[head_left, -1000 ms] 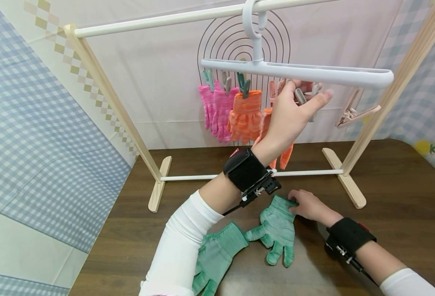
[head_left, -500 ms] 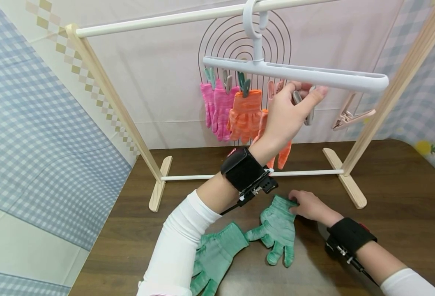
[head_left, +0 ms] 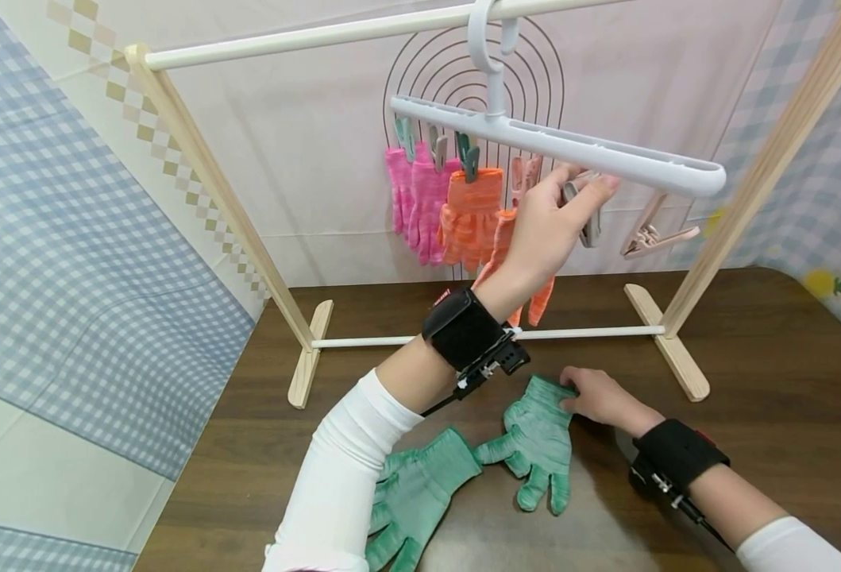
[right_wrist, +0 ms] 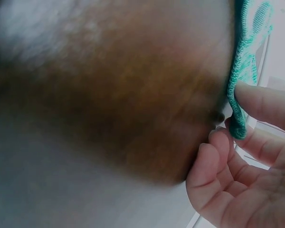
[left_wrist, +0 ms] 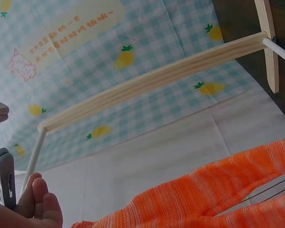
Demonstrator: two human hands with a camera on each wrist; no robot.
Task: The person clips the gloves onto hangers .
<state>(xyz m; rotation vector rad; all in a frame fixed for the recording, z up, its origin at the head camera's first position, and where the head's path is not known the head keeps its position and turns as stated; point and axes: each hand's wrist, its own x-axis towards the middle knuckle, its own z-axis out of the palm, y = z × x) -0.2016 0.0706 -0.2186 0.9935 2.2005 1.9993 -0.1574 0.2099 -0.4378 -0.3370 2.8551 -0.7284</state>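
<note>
My left hand [head_left: 550,226] is raised under the pale blue-grey hanger [head_left: 592,156], its thumb and fingers around a grey clothespin [head_left: 592,226]. In the left wrist view this clothespin [left_wrist: 4,178] stands beside the curled fingers. An orange glove [head_left: 502,242] hangs just behind that hand, partly hidden by it. On the table, my right hand [head_left: 599,396] pinches the cuff of a green glove [head_left: 538,445]. The right wrist view has the green cuff [right_wrist: 237,114] between thumb and fingers. A second green glove [head_left: 420,500] lies to the left, partly under the left sleeve.
Clothespins hold pink gloves [head_left: 430,206] and another orange glove [head_left: 473,214] along the hanger's left half. A pink clothespin [head_left: 652,234] dangles from its right end. The hanger hooks over the white rod [head_left: 306,44] of a wooden-legged rack [head_left: 213,191].
The hanger's right end has swung down and toward me, and its clips and gloves shift left with it. My left hand has drawn slightly left and down. My right hand stays at the cuff.
</note>
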